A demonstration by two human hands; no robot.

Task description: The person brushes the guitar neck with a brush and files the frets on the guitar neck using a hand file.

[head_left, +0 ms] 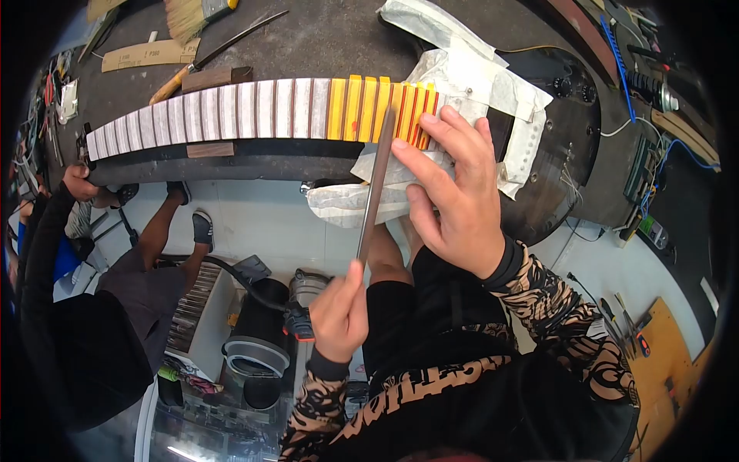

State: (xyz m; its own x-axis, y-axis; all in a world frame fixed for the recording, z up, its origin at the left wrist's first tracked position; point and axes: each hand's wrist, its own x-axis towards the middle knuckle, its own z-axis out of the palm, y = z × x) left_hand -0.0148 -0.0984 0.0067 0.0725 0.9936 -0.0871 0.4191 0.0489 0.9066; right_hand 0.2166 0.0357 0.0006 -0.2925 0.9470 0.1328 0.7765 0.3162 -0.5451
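A long, narrow grey file [373, 192] slants across the near edge of a guitar neck, its far end resting over the frets. My left hand [336, 316] is closed round the file's near end. My right hand [459, 185] has its fingers spread, with the index fingertip beside the file and other fingertips on the fretboard's body end. White tape covers most of the fretboard [231, 109] between the frets. Yellow tape strips [350, 108] cover its right part, with red marks. White masking paper [454, 73] wraps part of the dark guitar body [558, 146].
Wooden blocks [209, 150] lie beside the neck. A sandpaper strip [146, 55], a brush [188, 17] and a wooden-handled tool [171, 83] lie behind it. Another person's hand [79, 182] is at the neck's left end. Below stands a dark shop vacuum [258, 339]; cables lie right.
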